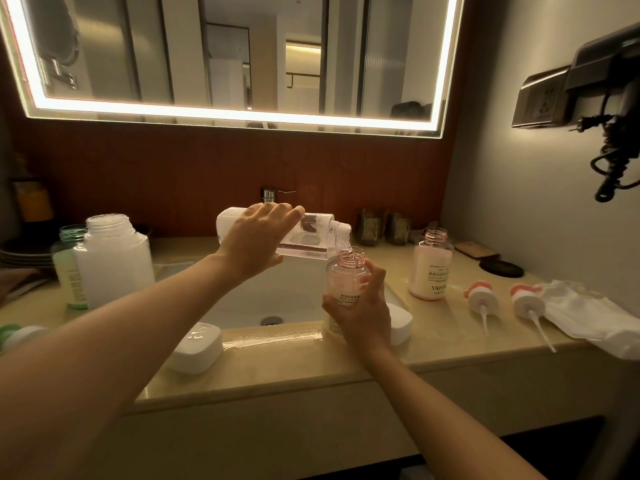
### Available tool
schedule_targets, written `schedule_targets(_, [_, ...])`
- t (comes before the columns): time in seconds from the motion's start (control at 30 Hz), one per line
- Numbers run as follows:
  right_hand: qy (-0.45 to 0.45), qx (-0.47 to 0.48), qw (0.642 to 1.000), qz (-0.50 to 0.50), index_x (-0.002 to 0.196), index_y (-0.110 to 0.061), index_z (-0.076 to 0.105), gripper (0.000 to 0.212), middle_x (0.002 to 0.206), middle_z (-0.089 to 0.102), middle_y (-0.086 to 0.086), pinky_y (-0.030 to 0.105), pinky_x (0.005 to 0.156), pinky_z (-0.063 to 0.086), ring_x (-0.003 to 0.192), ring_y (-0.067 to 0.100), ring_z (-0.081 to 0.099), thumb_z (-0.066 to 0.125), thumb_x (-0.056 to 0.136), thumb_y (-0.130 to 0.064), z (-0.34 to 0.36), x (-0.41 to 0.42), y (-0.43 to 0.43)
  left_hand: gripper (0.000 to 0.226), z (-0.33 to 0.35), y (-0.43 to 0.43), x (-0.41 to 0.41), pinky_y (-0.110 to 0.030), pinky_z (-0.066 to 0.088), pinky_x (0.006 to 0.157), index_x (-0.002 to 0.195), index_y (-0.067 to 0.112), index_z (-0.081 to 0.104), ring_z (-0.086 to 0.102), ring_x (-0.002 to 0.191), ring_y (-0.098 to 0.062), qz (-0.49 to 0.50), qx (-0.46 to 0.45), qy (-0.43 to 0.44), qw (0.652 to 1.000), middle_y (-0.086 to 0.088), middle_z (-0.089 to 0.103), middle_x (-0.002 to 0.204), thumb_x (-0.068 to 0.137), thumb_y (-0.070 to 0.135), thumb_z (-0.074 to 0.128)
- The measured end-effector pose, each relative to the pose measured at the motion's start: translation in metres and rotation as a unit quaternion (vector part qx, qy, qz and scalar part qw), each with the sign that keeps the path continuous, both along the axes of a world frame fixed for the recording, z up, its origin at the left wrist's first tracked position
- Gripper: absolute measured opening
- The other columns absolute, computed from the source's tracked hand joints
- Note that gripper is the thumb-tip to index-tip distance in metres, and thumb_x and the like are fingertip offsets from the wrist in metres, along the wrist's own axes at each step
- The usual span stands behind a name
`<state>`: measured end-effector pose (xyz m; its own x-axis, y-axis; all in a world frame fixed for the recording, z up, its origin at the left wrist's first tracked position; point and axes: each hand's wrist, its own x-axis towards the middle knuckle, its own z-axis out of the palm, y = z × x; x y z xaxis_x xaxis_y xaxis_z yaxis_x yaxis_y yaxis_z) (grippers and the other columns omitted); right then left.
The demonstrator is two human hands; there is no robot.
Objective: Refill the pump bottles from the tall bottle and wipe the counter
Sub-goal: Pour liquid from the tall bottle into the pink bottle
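Pouring from the tipped tall bottle (313, 237), in the grip of the left hand (256, 237), into the pink pump bottle (343, 284) clasped by the right hand (362, 315); next, likely righting it before overflow.

tall bottle (311, 237): clear, tipped sideways | pump bottle (343, 283): uncapped, beneath its mouth
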<state>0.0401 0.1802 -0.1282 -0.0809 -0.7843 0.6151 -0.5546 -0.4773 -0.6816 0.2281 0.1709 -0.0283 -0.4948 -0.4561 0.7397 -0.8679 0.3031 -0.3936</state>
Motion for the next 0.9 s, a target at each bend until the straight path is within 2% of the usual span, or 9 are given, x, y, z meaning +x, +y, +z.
schedule_targets(0.07, [0.000,0.003,1.000,0.000,0.125,-0.032,0.010,0.085,0.132,0.044,0.006,0.024,0.078,0.046,0.112,0.022,0.051,0.075,0.071,-0.037,0.0002,0.0002,0.0000,0.092,0.0003,-0.0001,0.0003,-0.045,0.055,0.068,0.112,0.010,0.046,0.066,0.082,-0.031,0.000,0.000,-0.001,1.000,-0.013,0.066,0.098,0.033,0.016,0.093])
schedule_targets(0.13, [0.004,0.008,1.000,-0.007,0.132,-0.017,0.018,0.085,0.132,0.044,0.007,0.025,0.079,0.046,0.113,0.022,0.051,0.075,0.071,-0.038,-0.0002,0.0000,-0.0011,0.091,0.0008,0.0004,0.0001,-0.046,0.055,0.067,0.112,0.009,0.049,0.067,0.082,-0.032,0.002,0.000,0.001,1.000,-0.014,0.066,0.097,0.033,0.016,0.093])
schedule_targets(0.2, [0.004,0.012,1.000,-0.009,0.132,-0.011,0.023,0.084,0.132,0.044,0.007,0.028,0.081,0.048,0.113,0.023,0.051,0.075,0.071,-0.038,-0.0001,-0.0002,-0.0014,0.089,0.0015,0.0011,-0.0004,-0.047,0.055,0.066,0.110,0.006,0.054,0.067,0.080,-0.032,0.006,0.000,0.002,1.000,-0.014,0.067,0.096,0.031,0.015,0.094])
schedule_targets(0.4, [0.003,0.007,1.000,-0.006,0.131,-0.022,0.016,0.085,0.132,0.044,0.006,0.026,0.079,0.047,0.112,0.022,0.051,0.074,0.071,-0.039,0.0014,0.0000,0.0011,0.087,0.0022,0.0019,-0.0007,-0.047,0.055,0.065,0.109,0.005,0.057,0.067,0.080,-0.033,0.011,-0.003,-0.001,1.000,-0.015,0.067,0.096,0.031,0.015,0.094])
schedule_targets(0.57, [-0.004,0.002,1.000,-0.004,0.115,-0.039,0.008,0.080,0.131,0.045,0.007,0.028,0.080,0.048,0.113,0.023,0.051,0.075,0.071,-0.037,0.0027,0.0006,0.0021,0.089,0.0014,0.0007,-0.0002,-0.047,0.054,0.066,0.110,0.008,0.051,0.067,0.081,-0.033,0.009,-0.002,-0.002,1.000,-0.015,0.067,0.097,0.032,0.015,0.094])
schedule_targets(0.67, [0.000,0.007,1.000,-0.005,0.124,-0.032,0.010,0.083,0.132,0.044,0.007,0.031,0.082,0.051,0.113,0.022,0.051,0.074,0.071,-0.037,0.0031,0.0003,0.0028,0.089,0.0010,-0.0001,0.0002,-0.047,0.055,0.067,0.111,0.009,0.050,0.067,0.081,-0.033,0.009,0.000,-0.002,1.000,-0.014,0.066,0.098,0.033,0.015,0.093])
schedule_targets(0.77, [0.004,0.014,1.000,-0.009,0.133,-0.014,0.021,0.084,0.133,0.043,0.006,0.031,0.083,0.050,0.114,0.022,0.050,0.074,0.072,-0.038,0.0029,0.0000,0.0019,0.090,0.0009,-0.0010,0.0000,-0.047,0.054,0.068,0.112,0.010,0.047,0.066,0.083,-0.033,0.005,0.002,-0.003,1.000,-0.014,0.066,0.099,0.034,0.016,0.093])
schedule_targets(0.9, [0.004,0.018,1.000,-0.010,0.133,-0.013,0.022,0.084,0.132,0.044,0.006,0.029,0.082,0.049,0.113,0.022,0.051,0.074,0.071,-0.038,0.0028,0.0000,0.0021,0.090,0.0020,0.0000,-0.0001,-0.046,0.055,0.068,0.111,0.009,0.049,0.066,0.081,-0.032,0.001,-0.006,-0.006,1.000,-0.014,0.066,0.096,0.033,0.016,0.093])
